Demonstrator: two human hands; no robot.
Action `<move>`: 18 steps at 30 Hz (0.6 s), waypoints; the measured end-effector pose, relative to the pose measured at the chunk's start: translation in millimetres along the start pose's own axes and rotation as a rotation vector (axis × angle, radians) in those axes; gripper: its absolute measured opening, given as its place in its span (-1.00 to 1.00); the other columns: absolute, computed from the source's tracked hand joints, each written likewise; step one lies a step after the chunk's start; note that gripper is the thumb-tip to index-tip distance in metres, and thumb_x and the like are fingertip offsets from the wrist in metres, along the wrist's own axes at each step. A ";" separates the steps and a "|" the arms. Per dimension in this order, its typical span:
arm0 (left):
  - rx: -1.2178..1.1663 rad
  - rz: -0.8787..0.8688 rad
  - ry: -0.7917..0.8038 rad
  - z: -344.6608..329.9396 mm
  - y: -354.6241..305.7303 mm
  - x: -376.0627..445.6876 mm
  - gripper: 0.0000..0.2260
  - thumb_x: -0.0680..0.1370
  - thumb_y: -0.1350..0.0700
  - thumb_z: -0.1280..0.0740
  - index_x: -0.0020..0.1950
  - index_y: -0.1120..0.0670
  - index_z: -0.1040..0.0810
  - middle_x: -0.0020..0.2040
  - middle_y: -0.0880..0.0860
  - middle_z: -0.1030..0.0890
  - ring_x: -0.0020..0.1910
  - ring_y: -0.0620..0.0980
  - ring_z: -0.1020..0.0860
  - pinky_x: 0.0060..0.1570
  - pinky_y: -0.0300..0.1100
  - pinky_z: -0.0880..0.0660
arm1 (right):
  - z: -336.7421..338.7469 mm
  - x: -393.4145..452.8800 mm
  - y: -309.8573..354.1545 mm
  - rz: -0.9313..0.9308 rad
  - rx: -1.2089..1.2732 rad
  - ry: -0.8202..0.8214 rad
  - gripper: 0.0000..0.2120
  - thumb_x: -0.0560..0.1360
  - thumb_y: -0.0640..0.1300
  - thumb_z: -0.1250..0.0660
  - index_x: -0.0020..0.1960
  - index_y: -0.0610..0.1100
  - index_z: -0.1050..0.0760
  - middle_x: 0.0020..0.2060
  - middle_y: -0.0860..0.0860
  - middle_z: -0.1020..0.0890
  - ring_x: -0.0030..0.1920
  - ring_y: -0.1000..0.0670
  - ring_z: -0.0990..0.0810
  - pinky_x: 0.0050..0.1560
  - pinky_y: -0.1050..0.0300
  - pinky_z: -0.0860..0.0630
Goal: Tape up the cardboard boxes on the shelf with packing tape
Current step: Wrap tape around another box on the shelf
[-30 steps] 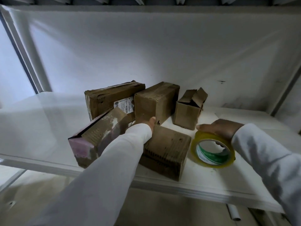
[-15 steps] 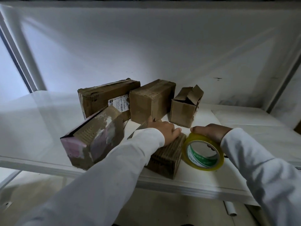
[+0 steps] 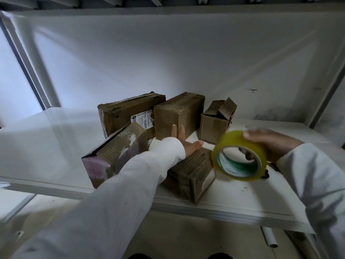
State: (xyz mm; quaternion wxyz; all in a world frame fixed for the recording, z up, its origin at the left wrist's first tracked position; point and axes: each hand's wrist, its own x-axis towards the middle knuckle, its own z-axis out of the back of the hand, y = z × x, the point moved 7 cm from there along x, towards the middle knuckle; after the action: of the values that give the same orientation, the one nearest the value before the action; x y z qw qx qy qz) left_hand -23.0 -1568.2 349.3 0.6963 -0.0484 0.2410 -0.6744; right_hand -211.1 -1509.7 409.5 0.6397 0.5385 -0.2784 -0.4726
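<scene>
Several brown cardboard boxes sit on a white shelf [image 3: 242, 206]. My left hand [image 3: 183, 142] lies flat with straight fingers on top of the nearest box [image 3: 190, 174], fingertips against the upright box [image 3: 177, 113] behind it. My right hand [image 3: 268, 144] grips a yellow roll of packing tape [image 3: 239, 156] with a green-printed core, held just right of the nearest box and above the shelf. A small box [image 3: 214, 122] with open flaps stands behind the tape. A long labelled box [image 3: 127, 113] is at the back left, and a pink-ended box [image 3: 113, 156] leans at the front left.
The shelf's back wall [image 3: 168, 58] rises close behind the boxes, with the board of the shelf above overhead. A slanted metal upright [image 3: 37, 71] stands at the left and another [image 3: 326, 94] at the right. A white tube [image 3: 268, 238] lies on the floor below.
My left hand has slid forward along the nearest box until its fingers touch the upright box. My right hand has lifted the tape roll off the shelf and tilted it.
</scene>
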 end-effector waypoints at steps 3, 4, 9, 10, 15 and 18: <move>-0.084 -0.017 0.012 15.3 -4.8 2.9 -0.35 0.63 -0.13 -0.10 0.56 0.15 0.11 0.56 0.15 0.13 0.54 0.16 0.04 0.47 -0.04 -0.01 | -13.8 5.4 47.0 0.227 0.200 0.098 -0.41 -0.13 0.20 -0.64 -0.18 -0.07 -0.69 -0.27 -0.06 -0.69 -0.28 0.02 -0.68 -0.28 0.24 -0.58; -0.170 -0.033 0.017 21.2 -7.1 1.1 -0.47 0.66 0.02 -0.09 0.54 0.22 -0.03 0.55 0.19 -0.03 0.52 0.14 -0.08 0.42 -0.16 -0.11 | -20.2 10.7 58.7 0.263 0.192 0.084 -0.37 -0.05 0.16 -0.63 -0.02 -0.05 -0.66 -0.11 -0.07 -0.70 -0.14 0.00 -0.69 -0.19 0.22 -0.59; -0.494 -0.108 0.062 46.4 -6.9 -12.3 -0.67 0.66 0.29 -0.04 0.41 0.37 -0.29 0.25 0.22 -0.46 0.22 0.07 -0.37 0.23 -0.19 -0.30 | -56.3 34.4 75.9 0.239 0.209 -0.070 -0.59 0.42 -0.09 -0.33 0.26 -0.08 -0.47 0.05 -0.04 -0.63 -0.04 0.03 -0.65 -0.13 0.27 -0.60; -0.409 -0.108 0.054 47.3 -1.1 -12.0 -0.68 0.65 0.27 -0.11 0.39 0.34 -0.35 0.25 0.21 -0.49 0.17 0.08 -0.40 0.23 -0.15 -0.32 | -57.8 36.5 76.4 0.249 0.285 -0.093 -0.65 0.47 -0.12 -0.29 0.25 -0.11 -0.47 0.02 -0.03 -0.64 -0.07 0.04 -0.65 -0.15 0.26 -0.61; -0.401 -0.092 -0.074 63.2 26.2 -20.5 -0.75 0.60 0.24 -0.20 0.23 0.28 -0.54 0.05 0.16 -0.59 -0.16 0.00 -0.58 -0.31 -0.36 -0.48 | -37.4 43.7 79.7 0.266 0.653 -0.331 -0.72 0.56 -0.14 -0.24 0.25 -0.16 -0.48 -0.15 -0.06 -0.67 -0.33 0.05 -0.68 -0.45 0.22 -0.55; -0.306 -0.107 -0.095 75.7 19.4 -23.5 -0.74 0.60 0.16 -0.22 0.17 0.24 -0.61 0.06 0.14 -0.60 0.02 0.05 -0.57 0.04 -0.23 -0.47 | -31.3 49.1 91.5 0.287 0.611 -0.455 -0.66 0.57 -0.14 -0.24 0.34 -0.13 -0.42 0.01 -0.02 -0.58 -0.25 0.10 -0.62 -0.45 0.33 -0.51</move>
State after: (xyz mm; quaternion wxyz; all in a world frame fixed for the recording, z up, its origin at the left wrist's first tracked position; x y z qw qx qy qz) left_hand 25.7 -1563.4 414.6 0.6543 -0.1984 0.3047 -0.6631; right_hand -136.5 -1543.3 480.8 0.4315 0.5412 -0.6129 -0.3812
